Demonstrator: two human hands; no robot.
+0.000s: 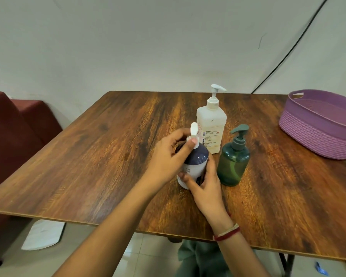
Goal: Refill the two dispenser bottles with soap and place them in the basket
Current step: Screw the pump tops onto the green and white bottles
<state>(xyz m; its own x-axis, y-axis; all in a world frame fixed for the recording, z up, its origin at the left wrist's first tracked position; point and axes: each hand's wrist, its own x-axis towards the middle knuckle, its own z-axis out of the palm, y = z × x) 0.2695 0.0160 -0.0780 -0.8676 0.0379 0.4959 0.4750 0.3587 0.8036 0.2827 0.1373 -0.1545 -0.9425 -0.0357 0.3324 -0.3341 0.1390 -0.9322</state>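
Wood-grain table point(108, 156) against a plain pale wall point(148, 47), maroon sofa point(18, 136) off the left edge, black cable point(288, 56) running down the wall toward the far right corner. Purple woven basket point(308, 132) sits at the far right edge, nothing visible inside from this angle. Three bottles clustered around table centre. Big white pump bottle point(211, 124) stands upright furthest back, printed label facing front-left. Green dispenser bottle point(232, 164) stands upright just right of and nearer than it, grey-green pump on; level inside is hard to read, looks partly filled. Dark-topped dispenser bottle point(198, 156), white lower body, stands on the table just left of the green one, close in front of the white bottle, well apart from the basket. Both hands are on it. Left hand point(166, 158) is curled round the neck, thumb against the collar under the white pump head point(194, 129). Right hand point(206, 186) wraps the lower body from the near right side, fingers bent round it, thumb on the front. Red thread band point(227, 233) on the right wrist. White flat object point(42, 234) lies on the floor under the near left edge.
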